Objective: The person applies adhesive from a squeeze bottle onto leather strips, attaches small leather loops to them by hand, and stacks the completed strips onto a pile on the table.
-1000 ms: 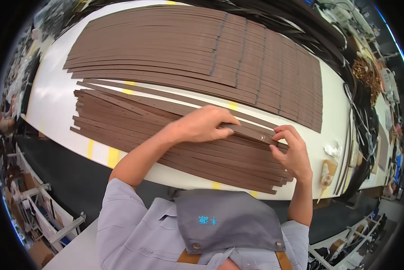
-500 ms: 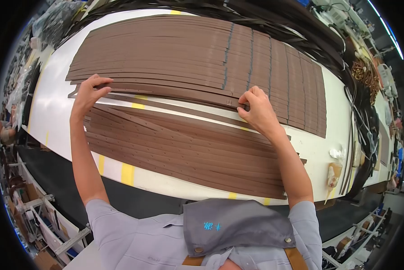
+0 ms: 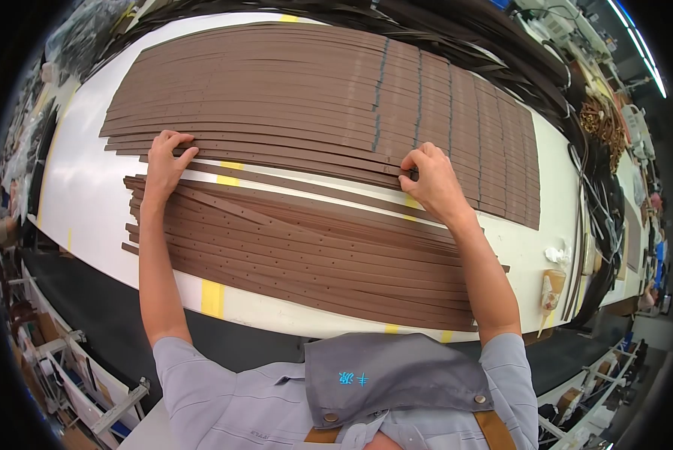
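Brown strips lie side by side in a wide upper sheet (image 3: 276, 82), crossed by dark blue marks toward its right part. Along the sheet's lower edge runs a strip (image 3: 299, 159) between my two hands. My left hand (image 3: 168, 161) pinches it near its left end, thumb and fingertips close together. Farther right, my right hand (image 3: 428, 176) pinches the same strip, its fingers curled. One separate strip (image 3: 314, 193) crosses the white gap below. Nearer my body is a looser pile of brown strips (image 3: 299, 255), several with small holes.
The white table (image 3: 81, 180) has yellow tape patches. At its right lie a bottle with a pale nozzle (image 3: 551, 291) and a crumpled white scrap (image 3: 557, 255). Dark straps (image 3: 494, 56) are heaped along the far edge. Shelving (image 3: 89, 375) stands at lower left.
My left hand went from the middle to the left end, and my right hand moved left and up. A strip from near the pile now lies against the upper sheet's lower edge.
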A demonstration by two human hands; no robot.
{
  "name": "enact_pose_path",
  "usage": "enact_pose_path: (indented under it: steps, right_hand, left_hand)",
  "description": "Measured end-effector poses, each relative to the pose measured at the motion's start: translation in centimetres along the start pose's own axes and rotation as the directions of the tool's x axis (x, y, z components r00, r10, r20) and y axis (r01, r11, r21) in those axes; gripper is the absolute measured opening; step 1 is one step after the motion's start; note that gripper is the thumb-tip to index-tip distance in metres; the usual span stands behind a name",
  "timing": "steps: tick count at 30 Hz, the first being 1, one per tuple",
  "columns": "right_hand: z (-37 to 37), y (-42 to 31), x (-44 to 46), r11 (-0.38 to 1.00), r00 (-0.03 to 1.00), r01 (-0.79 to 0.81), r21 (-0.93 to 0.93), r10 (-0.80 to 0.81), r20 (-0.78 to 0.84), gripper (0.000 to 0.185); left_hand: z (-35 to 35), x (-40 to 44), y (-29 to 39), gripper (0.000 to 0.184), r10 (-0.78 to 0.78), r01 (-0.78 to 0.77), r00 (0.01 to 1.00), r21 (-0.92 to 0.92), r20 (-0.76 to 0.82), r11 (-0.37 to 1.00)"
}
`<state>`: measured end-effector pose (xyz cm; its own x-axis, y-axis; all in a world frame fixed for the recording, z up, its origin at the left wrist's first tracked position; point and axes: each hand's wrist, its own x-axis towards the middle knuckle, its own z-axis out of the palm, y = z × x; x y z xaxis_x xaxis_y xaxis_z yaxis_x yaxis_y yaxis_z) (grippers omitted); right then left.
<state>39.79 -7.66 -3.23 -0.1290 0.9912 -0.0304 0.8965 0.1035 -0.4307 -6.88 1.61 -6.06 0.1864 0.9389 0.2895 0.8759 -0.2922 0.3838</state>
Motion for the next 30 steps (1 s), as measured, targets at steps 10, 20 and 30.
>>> enact_pose_path:
  steps: [10, 20, 30]
  right_hand:
    - [-0.3, -0.4, -0.2, 1.000, 0.999, -0.015, -0.016, 0.014, -0.028, 0.017]
    - [-4.4, 0.9, -4.5, 0.974, 0.995, -0.100, 0.202, 0.103, -0.003, 0.014]
    - [-4.2, 10.9, -14.2, 0.939, 0.940, -0.337, 0.069, 0.339, -0.024, 0.018]
  left_hand:
    - [0.6, 0.2, 1.1, 0.024, -0.103, 0.102, 0.995, -0.119, -0.004, 0.988]
    - [-0.1, -0.4, 4.5, 0.021, -0.066, 0.065, 0.998, -0.106, -0.008, 0.992]
    - [2.7, -3.2, 22.7, 0.014, 0.393, -0.175, 0.830, -0.485, 0.396, 0.857]
